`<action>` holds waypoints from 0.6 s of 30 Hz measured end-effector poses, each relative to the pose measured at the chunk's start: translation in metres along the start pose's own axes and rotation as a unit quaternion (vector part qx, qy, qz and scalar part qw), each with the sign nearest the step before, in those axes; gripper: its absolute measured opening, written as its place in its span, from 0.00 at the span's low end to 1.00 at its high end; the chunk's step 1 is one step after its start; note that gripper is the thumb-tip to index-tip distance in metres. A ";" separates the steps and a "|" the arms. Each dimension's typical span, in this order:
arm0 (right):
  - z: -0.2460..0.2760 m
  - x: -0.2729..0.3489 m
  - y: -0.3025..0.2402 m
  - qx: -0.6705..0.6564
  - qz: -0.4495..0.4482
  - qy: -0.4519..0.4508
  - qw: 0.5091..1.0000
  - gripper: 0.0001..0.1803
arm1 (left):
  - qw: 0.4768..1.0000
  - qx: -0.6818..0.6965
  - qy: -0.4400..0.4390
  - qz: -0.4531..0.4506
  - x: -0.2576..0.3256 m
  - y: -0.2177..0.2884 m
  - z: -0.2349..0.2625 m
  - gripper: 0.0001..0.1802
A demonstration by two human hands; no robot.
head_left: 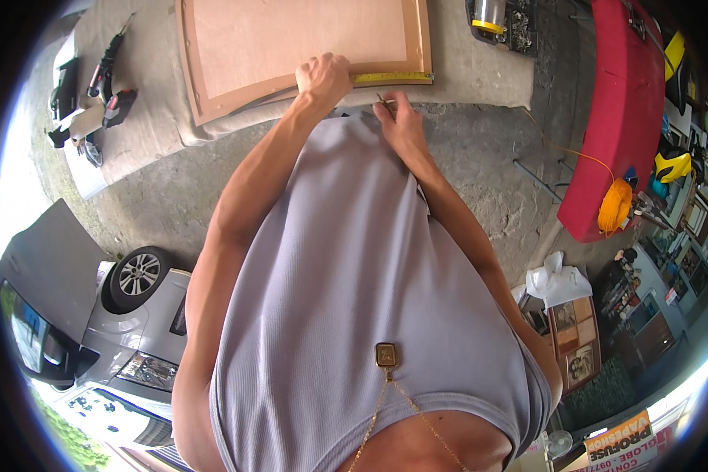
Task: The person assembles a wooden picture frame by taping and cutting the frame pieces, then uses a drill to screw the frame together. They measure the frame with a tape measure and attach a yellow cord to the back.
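Beneath the left hand (322,77), fingers curled and pressing down, lies a yellow tape measure (393,78) along the smooth, flat wooden panel (291,39). Just beside it, the right hand (400,118) pinches a thin pencil (383,100).

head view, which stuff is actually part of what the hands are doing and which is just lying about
In hand:
wooden panel
yellow tape measure under left hand
pencil in right hand

Lying about:
power tools
orange cord coil
red board

Wears a sleeveless, ribbed, pale grey vest (354,299). Carries a thin gold chain (405,409) with a rectangular gold pendant (385,355)
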State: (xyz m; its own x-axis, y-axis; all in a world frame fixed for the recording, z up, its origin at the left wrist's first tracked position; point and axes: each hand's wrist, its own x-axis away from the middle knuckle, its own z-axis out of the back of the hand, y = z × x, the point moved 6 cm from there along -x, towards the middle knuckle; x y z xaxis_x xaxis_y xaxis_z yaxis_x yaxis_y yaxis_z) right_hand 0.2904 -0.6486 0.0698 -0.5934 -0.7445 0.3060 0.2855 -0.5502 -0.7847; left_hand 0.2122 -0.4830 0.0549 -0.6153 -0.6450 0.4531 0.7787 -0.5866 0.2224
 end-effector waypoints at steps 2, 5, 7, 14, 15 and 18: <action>-0.008 -0.003 -0.006 -0.022 -0.021 -0.024 0.999 0.20 | 0.998 -0.022 -0.051 0.023 -0.006 0.000 -0.003 0.09; -0.013 -0.007 -0.016 0.032 -0.005 -0.031 0.999 0.18 | 0.995 -0.028 -0.092 0.006 -0.012 0.001 0.000 0.11; -0.012 -0.008 -0.030 0.068 0.034 -0.032 0.997 0.17 | 0.994 -0.031 -0.107 -0.014 -0.015 0.004 0.003 0.12; -0.032 -0.012 -0.017 0.123 0.058 -0.010 0.991 0.16 | 0.988 -0.058 -0.141 -0.001 -0.029 0.007 0.007 0.16; -0.033 -0.012 -0.018 0.139 0.050 -0.015 0.989 0.16 | 0.986 -0.056 -0.154 -0.002 -0.030 0.007 0.009 0.17; -0.035 -0.011 -0.019 0.161 0.040 -0.011 0.986 0.16 | 0.984 -0.051 -0.173 -0.007 -0.031 0.007 0.008 0.18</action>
State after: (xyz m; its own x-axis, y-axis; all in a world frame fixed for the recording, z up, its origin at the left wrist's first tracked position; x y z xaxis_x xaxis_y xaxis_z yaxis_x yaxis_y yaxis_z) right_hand 0.2653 -0.6166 0.0622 -0.5439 -0.7966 0.2637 0.5567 -0.5777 -0.5969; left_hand 0.2377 -0.4629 0.0488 -0.5342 -0.4415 0.7210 0.7431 -0.6519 0.1514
